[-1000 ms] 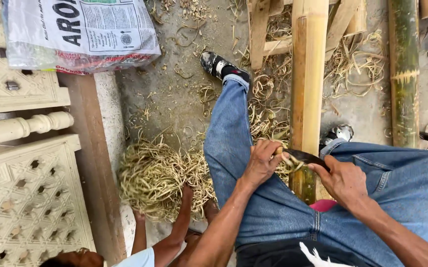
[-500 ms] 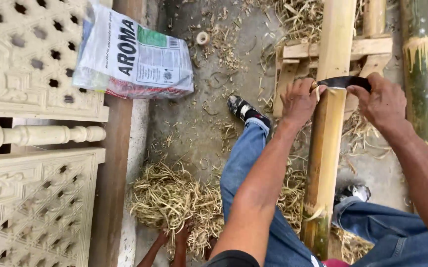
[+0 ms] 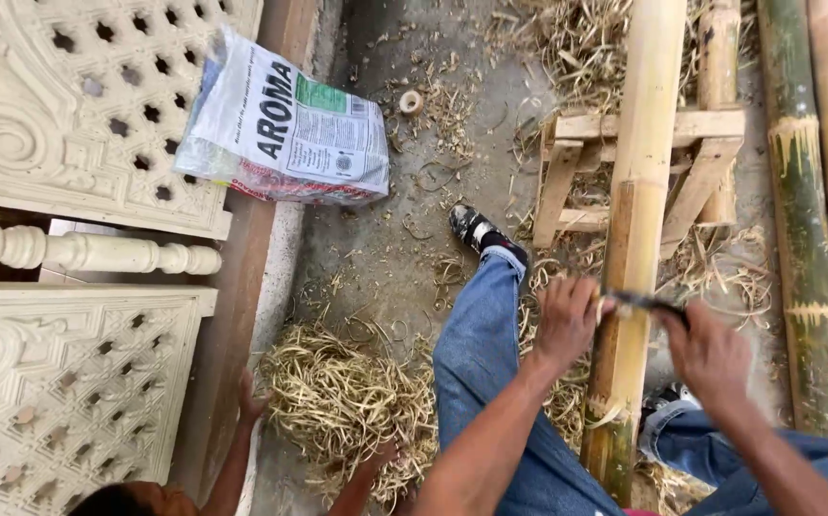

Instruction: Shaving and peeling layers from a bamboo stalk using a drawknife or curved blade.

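Observation:
A long yellow bamboo pole (image 3: 641,172) lies lengthwise on a small wooden trestle (image 3: 691,126) and runs down between my legs. My left hand (image 3: 567,320) and my right hand (image 3: 710,355) each grip one end of a dark scraping blade (image 3: 645,304) laid flat across the pole. My left leg in blue jeans (image 3: 479,354) stretches out, with a black shoe (image 3: 471,227) on the concrete floor.
A heap of bamboo shavings (image 3: 347,397) lies at the lower left, where another person's hand (image 3: 249,397) reaches into it. A printed plastic sack (image 3: 285,134) rests against carved cream lattice panels (image 3: 60,105). More bamboo poles (image 3: 801,220) lie on the right.
Both hands have drawn the blade back along the pole toward me, after being pushed far out half a second ago. The view has shifted with the stroke.

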